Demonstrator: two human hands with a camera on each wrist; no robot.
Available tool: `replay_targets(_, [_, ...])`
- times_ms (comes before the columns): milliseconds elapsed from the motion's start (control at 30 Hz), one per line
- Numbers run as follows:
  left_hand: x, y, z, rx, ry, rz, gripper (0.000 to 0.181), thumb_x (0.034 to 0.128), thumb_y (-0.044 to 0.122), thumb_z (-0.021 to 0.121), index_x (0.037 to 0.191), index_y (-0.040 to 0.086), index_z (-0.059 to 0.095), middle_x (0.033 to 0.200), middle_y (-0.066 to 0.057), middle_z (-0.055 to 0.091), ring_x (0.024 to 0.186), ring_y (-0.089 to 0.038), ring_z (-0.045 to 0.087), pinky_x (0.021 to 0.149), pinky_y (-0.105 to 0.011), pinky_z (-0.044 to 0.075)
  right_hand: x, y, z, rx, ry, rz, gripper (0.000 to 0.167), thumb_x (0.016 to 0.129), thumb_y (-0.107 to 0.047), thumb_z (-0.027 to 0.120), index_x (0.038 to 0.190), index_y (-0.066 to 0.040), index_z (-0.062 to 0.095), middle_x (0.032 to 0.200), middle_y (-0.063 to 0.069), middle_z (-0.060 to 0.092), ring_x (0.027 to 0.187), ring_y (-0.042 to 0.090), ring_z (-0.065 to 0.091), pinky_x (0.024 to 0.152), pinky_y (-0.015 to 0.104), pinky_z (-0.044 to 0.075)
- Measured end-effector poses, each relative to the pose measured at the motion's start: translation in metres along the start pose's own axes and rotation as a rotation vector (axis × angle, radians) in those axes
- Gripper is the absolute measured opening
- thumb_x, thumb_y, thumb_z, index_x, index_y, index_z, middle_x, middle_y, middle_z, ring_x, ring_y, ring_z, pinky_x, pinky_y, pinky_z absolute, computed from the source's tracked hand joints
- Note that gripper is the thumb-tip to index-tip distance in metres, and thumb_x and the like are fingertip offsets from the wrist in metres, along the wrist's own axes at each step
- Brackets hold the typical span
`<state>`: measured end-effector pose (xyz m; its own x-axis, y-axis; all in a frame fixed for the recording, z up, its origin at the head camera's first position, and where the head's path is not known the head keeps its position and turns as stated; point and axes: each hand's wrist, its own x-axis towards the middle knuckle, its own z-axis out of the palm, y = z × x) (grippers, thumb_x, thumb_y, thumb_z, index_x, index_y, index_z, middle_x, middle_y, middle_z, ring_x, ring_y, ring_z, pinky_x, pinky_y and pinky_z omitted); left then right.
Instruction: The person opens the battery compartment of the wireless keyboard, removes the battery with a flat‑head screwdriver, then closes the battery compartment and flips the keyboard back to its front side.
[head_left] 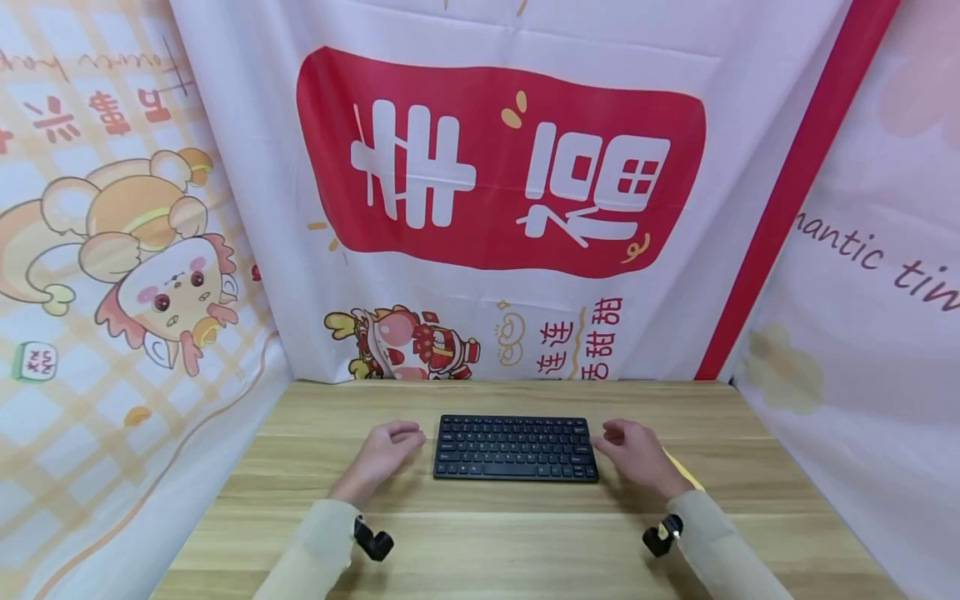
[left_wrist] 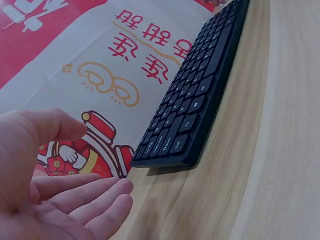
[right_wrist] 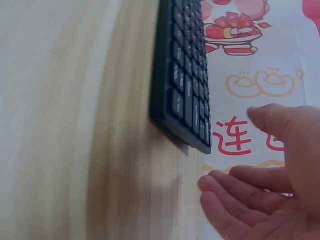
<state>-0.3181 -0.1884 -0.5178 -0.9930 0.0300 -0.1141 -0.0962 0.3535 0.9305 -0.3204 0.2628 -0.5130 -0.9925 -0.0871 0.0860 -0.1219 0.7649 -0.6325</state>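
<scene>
A thin black keyboard (head_left: 515,448) lies on the wooden table (head_left: 480,542), in the middle, between the two hands. Its shape is a long rectangle with rounded corners; the small square keys stand in tight rows, and the long space bar is at the side near the person. The left hand (head_left: 386,454) is near its left end and the right hand (head_left: 630,450) is just beside its right end. Both hands hold nothing: the fingers are softly bent, and each thumb stands apart from them. The sleeves (head_left: 307,546) are of pale, plain fabric. The table has smooth, light brown grain in long stripes. Behind it hangs a white cloth (head_left: 247,108) with soft folds, printed with a wavy-edged red panel (head_left: 495,175).
</scene>
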Motion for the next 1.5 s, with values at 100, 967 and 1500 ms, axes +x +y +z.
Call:
replay_targets(100, [0.005, 0.0, 0.005, -0.074, 0.013, -0.05, 0.053, 0.0996, 0.027, 0.072, 0.143, -0.001, 0.06, 0.135, -0.018, 0.071, 0.124, -0.03, 0.069, 0.109, -0.047, 0.056, 0.005, 0.001, 0.002, 0.023, -0.01, 0.029, 0.05, 0.102, -0.033, 0.071, 0.131, 0.008, 0.067, 0.118, 0.02, 0.075, 0.109, 0.031, 0.072, 0.094, 0.05, 0.061])
replay_targets(967, [0.038, 0.004, 0.034, 0.113, 0.068, -0.064, 0.029, 0.0889, 0.015, 0.082, 0.111, -0.003, 0.074, 0.106, -0.015, 0.075, 0.087, -0.018, 0.069, 0.072, -0.028, 0.06, 0.03, -0.006, 0.013, 0.233, -0.114, 0.275, 0.039, 0.097, -0.031, 0.077, 0.112, 0.005, 0.077, 0.091, 0.008, 0.074, 0.079, 0.016, 0.066, 0.069, 0.028, 0.058])
replay_targets(1500, [0.019, 0.026, 0.044, 0.465, 0.055, 0.134, 0.038, 0.0951, 0.016, 0.077, 0.123, -0.007, 0.068, 0.106, -0.019, 0.071, 0.095, -0.029, 0.067, 0.089, -0.047, 0.059, 0.03, -0.002, 0.014, 0.28, -0.135, 0.303, 0.036, 0.092, -0.039, 0.081, 0.101, -0.004, 0.078, 0.076, -0.001, 0.063, 0.071, 0.014, 0.058, 0.067, 0.026, 0.049])
